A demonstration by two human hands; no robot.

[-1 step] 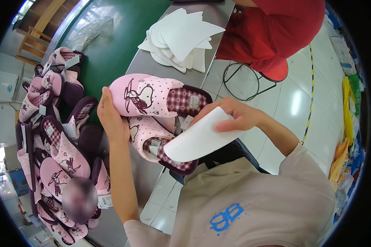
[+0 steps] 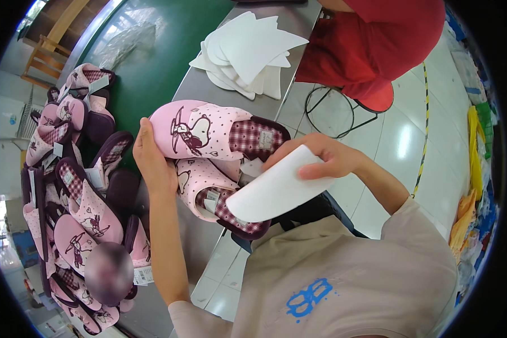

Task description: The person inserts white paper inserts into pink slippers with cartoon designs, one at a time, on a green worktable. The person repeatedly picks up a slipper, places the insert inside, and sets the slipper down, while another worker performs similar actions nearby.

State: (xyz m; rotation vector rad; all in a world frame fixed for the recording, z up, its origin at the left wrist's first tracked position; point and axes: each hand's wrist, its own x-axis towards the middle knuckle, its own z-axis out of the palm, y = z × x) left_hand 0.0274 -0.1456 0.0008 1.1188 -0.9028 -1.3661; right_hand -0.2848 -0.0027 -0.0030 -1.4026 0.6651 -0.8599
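To the far left of the left hand, a pile of slippers [image 2: 87,219], pink with dark soles, runs from top to bottom; a blurred patch hides part of it. Beyond that hand, up and to the left, lies a green surface [image 2: 146,79] with crumpled clear plastic [image 2: 127,42] on it.

The left hand [image 2: 155,160] is curled round the toe of the upper slipper [image 2: 197,132], gripping it. This slipper lies just right of the palm, its printed face up and its checked heel pointing toward the right hand. The lower slipper [image 2: 208,180] sits under it, nearer the wearer, its toe by the left wrist; whether the left hand also grips it cannot be told.

Up and to the right of the left hand, well apart, a fanned stack [image 2: 259,48] of white pieces rests on a metal table [image 2: 200,87]. A small tag [image 2: 251,167] is just left of the right fingers.

The right hand [image 2: 315,160] pinches a curved white sheet [image 2: 279,188] between thumb and fingers. The sheet extends down and left from it, in front of the lower slipper's heel.

Beyond the right hand, up and to the right, are a red stool [image 2: 379,100] and a person in red [image 2: 394,39]. Far right lie coloured bags [image 2: 475,169].
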